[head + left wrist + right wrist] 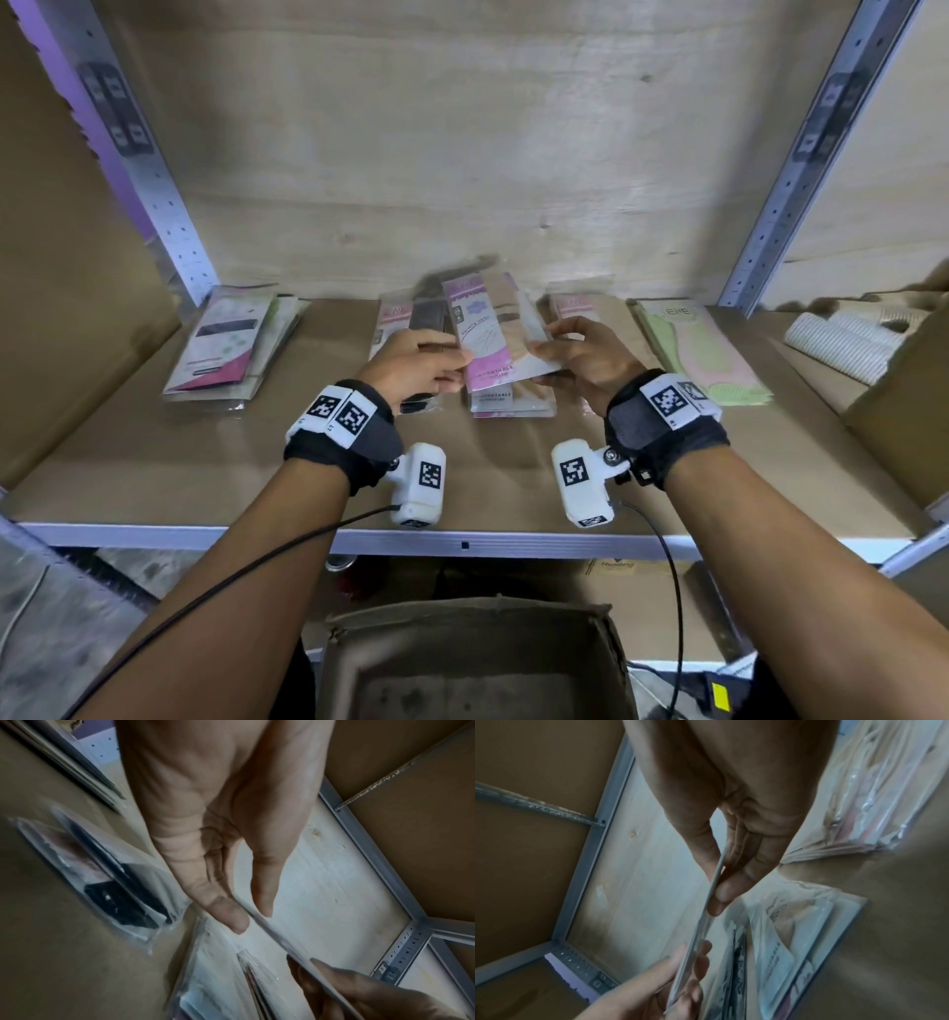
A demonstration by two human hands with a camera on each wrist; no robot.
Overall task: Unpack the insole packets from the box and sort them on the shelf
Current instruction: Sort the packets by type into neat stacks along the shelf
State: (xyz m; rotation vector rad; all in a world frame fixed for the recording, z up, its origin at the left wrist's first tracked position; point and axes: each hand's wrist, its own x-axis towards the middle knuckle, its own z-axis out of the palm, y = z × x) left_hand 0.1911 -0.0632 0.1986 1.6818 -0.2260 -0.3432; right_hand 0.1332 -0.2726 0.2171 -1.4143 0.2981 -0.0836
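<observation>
A pink insole packet (488,334) is held tilted above the middle of the shelf (154,462), between both hands. My left hand (452,370) pinches its left edge between thumb and fingers (239,921). On the other side my right hand (544,354) pinches the right edge, which shows edge-on as a thin strip (716,874). Under the held packet lies a small stack of similar pink packets (513,403). The cardboard box (477,663) stands open below the shelf, between my forearms; what it holds cannot be made out.
More sorted piles lie on the shelf: a pink-and-white stack (226,349) at the left, dark packets (421,316) behind my left hand, a green-and-pink pile (703,354) at the right. A carton with ribbed rolls (842,344) stands far right. Metal uprights (169,221) frame the bay.
</observation>
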